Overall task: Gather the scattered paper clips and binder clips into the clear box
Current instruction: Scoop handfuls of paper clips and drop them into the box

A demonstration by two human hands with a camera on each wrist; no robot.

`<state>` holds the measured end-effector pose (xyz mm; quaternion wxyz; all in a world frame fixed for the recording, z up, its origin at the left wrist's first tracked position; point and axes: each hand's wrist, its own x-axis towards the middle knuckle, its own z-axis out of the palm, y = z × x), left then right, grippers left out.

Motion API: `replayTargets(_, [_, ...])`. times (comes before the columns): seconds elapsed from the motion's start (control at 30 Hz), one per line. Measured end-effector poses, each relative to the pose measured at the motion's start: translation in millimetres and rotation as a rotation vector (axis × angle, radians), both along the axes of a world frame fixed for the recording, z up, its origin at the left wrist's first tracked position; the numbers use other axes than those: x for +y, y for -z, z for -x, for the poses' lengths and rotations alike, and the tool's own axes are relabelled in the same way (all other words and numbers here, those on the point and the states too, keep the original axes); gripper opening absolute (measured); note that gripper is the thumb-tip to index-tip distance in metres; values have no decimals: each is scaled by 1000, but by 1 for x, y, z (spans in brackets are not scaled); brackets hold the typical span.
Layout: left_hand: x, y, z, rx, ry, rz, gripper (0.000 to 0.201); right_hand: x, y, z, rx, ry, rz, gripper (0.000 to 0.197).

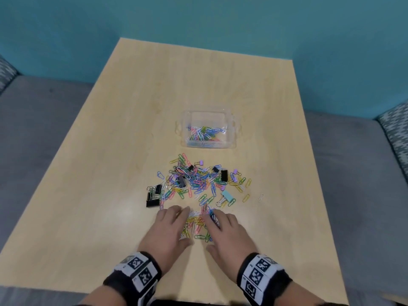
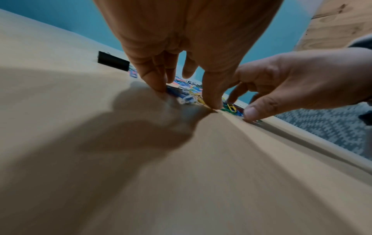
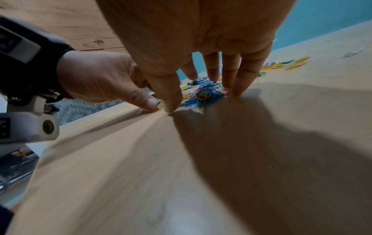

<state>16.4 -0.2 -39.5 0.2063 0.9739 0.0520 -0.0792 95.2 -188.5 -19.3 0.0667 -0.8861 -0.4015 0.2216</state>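
Observation:
The clear box (image 1: 231, 138) stands mid-table with several coloured paper clips lying inside it. In front of it spreads a scatter of paper clips (image 1: 198, 182) mixed with black binder clips (image 1: 152, 203), a light blue one (image 1: 228, 195) and small purple ones (image 1: 201, 162). My left hand (image 1: 178, 226) and right hand (image 1: 215, 230) rest fingertips-down on the table, either side of a small heap of clips (image 1: 195, 228). The left wrist view shows the left hand (image 2: 185, 93) with straight fingers touching clips. In the right wrist view the right hand (image 3: 203, 98) rakes likewise.
The light wooden table (image 1: 110, 151) has bare surface left, right and behind the box. A lone white paper clip (image 1: 261, 197) lies off to the right. Grey seating (image 1: 33, 129) with patterned cushions (image 1: 395, 129) surrounds the table below a teal wall.

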Motion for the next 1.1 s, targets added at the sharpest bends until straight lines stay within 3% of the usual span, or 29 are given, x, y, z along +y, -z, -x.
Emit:
replayTargets(0.13, [-10, 1, -15, -41, 42, -57, 75, 18, 3, -5, -111, 39, -1, 80])
replayTargets(0.4, [-1, 0, -24, -11, 100, -134, 30, 8, 3, -27, -150, -81, 4, 71])
replayTargets(0.67, [7, -12, -37, 144, 134, -123, 38, 12, -6, -48, 24, -89, 41, 44])
replayTargets(0.73, [7, -17, -41, 152, 96, -48, 33, 14, -4, -56, 70, -60, 43, 37])
replayTargets(0.83, [10, -21, -51, 194, -88, 107, 7, 19, -7, -72, 244, 89, 49, 17])
replayTargets(1.0, [25, -41, -72, 308, -392, 564, 13, 24, -20, -104, 728, 496, -113, 6])
replayTargets(1.1, [40, -51, -95, 342, -521, 807, 17, 33, -34, -131, 863, 575, -212, 14])
